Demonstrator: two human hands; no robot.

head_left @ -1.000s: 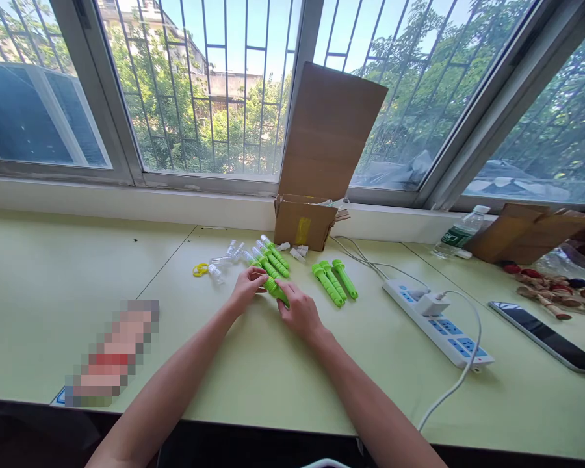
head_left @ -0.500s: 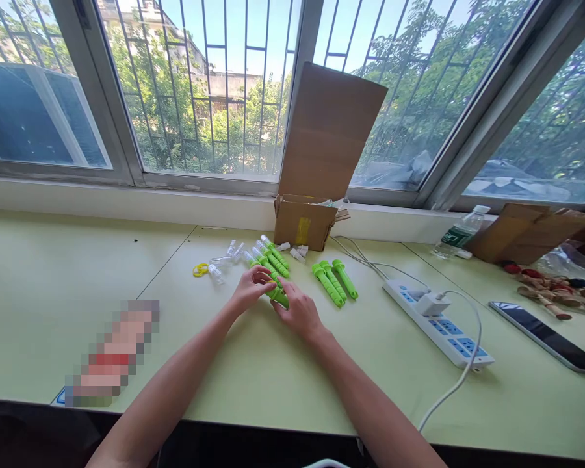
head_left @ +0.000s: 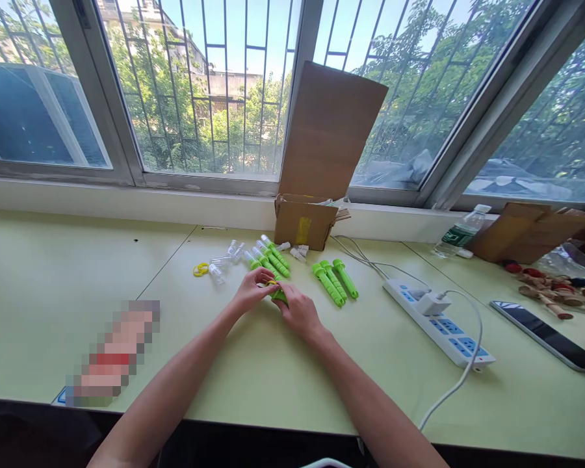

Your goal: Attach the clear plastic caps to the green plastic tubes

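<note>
Fitting, it seems: near the cardboard box (head_left: 291,222), left hand (head_left: 250,290) pinches yellow band (head_left: 272,283), right hand (head_left: 299,309) clamps green tube (head_left: 279,296); seating needs steadiness.

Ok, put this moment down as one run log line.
left hand: at yellow band, grip unclear | right hand: holding green part | right of hands: three green tubes | beyond: open cardboard box
</note>
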